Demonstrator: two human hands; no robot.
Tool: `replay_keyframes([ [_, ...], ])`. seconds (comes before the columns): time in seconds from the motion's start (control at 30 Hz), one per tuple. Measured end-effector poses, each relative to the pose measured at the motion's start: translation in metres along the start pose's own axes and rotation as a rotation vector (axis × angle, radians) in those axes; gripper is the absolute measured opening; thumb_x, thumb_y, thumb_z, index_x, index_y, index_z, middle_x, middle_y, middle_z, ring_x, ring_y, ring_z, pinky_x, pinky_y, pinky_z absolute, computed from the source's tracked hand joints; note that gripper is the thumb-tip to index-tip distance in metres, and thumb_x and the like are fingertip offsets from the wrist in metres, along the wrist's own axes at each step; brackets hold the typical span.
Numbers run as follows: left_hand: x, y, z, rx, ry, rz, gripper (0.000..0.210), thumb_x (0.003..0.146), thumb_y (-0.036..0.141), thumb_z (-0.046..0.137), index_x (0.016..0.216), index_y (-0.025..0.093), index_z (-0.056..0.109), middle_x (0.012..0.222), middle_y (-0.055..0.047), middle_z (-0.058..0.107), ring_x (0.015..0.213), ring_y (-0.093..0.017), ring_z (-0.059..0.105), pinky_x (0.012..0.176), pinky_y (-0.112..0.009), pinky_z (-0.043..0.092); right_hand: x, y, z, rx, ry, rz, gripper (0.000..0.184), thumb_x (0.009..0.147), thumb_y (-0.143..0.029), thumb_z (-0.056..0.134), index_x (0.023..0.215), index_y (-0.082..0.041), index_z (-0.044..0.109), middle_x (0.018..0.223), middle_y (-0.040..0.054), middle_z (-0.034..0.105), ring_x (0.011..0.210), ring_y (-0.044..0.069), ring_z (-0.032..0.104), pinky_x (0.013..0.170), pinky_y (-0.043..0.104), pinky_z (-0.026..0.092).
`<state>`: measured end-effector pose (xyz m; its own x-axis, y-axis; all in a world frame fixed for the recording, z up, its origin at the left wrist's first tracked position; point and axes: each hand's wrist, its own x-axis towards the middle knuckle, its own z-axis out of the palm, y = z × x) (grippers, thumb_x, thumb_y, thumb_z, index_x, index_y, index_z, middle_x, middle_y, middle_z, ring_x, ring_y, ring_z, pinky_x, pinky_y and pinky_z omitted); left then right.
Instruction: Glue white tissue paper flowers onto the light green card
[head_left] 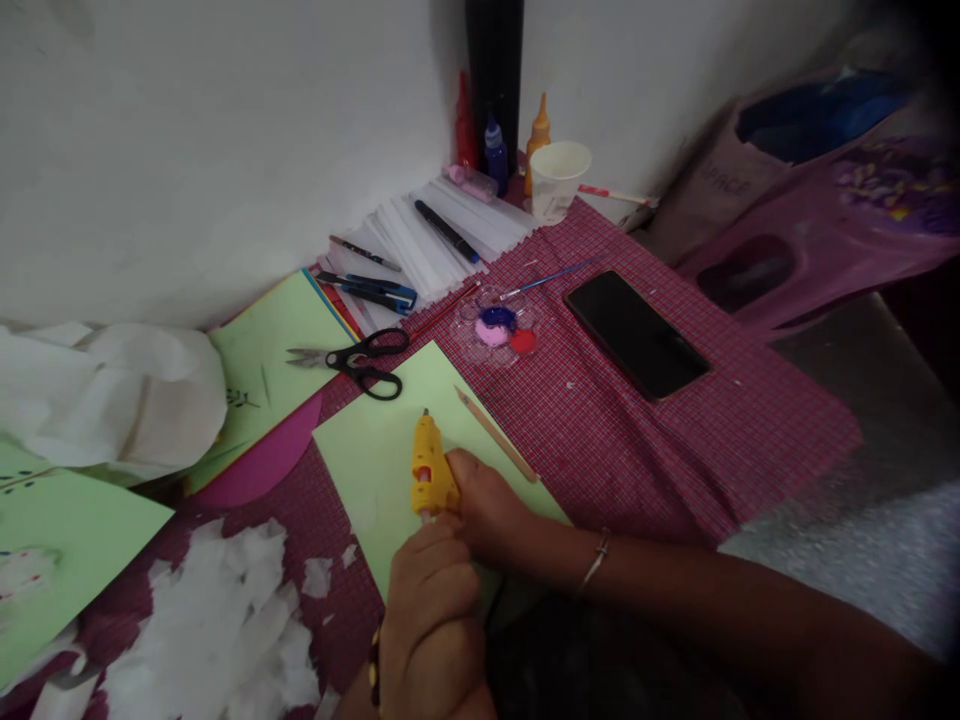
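**Yellow glue gun (pixel 429 465) over a green sheet (pixel 367 450)**

The glue gun sits just left of the right hand (pixel 491 510), whose grip is curled around its handle. The left hand (pixel 439 620), fingers folded tight, closes on the glue stick (pixel 426 517) at the rear. The nozzle points away from the person, toward the wall (pixel 225 150); the long axis runs straight out from the body.

Dim, flat and greyish overall. Palest on paper scraps (pixel 217 620) and cup (pixel 553 200). Softly shadowed along wall (pixel 262 150) beside dark post (pixel 495 60). Fairly clear on glue gun (pixel 431 465); blurred and stretched around pink bag (pixel 817 235). Blackened at upper right corner, near-black below forearm (pixel 675 575).
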<state>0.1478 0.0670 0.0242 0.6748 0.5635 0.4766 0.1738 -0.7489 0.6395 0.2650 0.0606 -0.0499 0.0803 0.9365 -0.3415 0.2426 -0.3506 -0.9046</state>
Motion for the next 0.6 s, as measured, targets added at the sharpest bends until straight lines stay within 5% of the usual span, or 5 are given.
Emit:
replay_keyframes([
  [0.13,0.002,-0.002,0.006,0.039,-0.068,0.091,0.049,0.099,0.038,0.039,0.055,0.017,0.04,0.05,0.0,0.039,0.051,-0.013,0.044,0.048,-0.028,0.041,-0.001,0.003,0.001,-0.041,-0.009,-0.028,0.027,0.068,-0.015,0.062,0.088,-0.021,0.045,0.078,0.0013,0.057,0.065,0.015,0.05,0.054,0.026,0.033],
  [0.33,0.004,-0.01,0.015,-0.018,-0.001,0.192,0.054,0.101,0.038,0.034,0.051,0.017,0.035,0.045,0.003,0.027,0.044,-0.011,0.031,0.046,-0.029,0.026,-0.002,0.002,0.001,-0.04,-0.011,-0.051,0.027,0.068,-0.013,0.061,0.086,-0.022,0.043,0.08,0.0031,0.057,0.066,0.016,0.049,0.054,0.028,0.034],
  [0.43,0.003,-0.012,0.017,-0.048,-0.007,0.176,0.055,0.1,0.043,0.035,0.051,0.018,0.034,0.046,0.003,0.027,0.045,-0.012,0.03,0.045,-0.028,0.027,0.0,0.001,-0.001,-0.042,-0.036,-0.04,0.025,0.069,-0.013,0.059,0.086,-0.021,0.043,0.079,0.0016,0.055,0.065,0.014,0.048,0.054,0.026,0.034],
  [0.6,-0.008,-0.013,0.024,-0.084,0.177,0.145,0.05,0.099,0.032,0.041,0.052,0.018,0.031,0.05,0.003,0.03,0.046,-0.012,0.031,0.048,-0.029,0.038,0.002,0.004,0.0,-0.047,-0.031,-0.066,0.026,0.068,-0.015,0.06,0.086,-0.021,0.043,0.082,0.0013,0.054,0.067,0.014,0.048,0.055,0.026,0.033],
])
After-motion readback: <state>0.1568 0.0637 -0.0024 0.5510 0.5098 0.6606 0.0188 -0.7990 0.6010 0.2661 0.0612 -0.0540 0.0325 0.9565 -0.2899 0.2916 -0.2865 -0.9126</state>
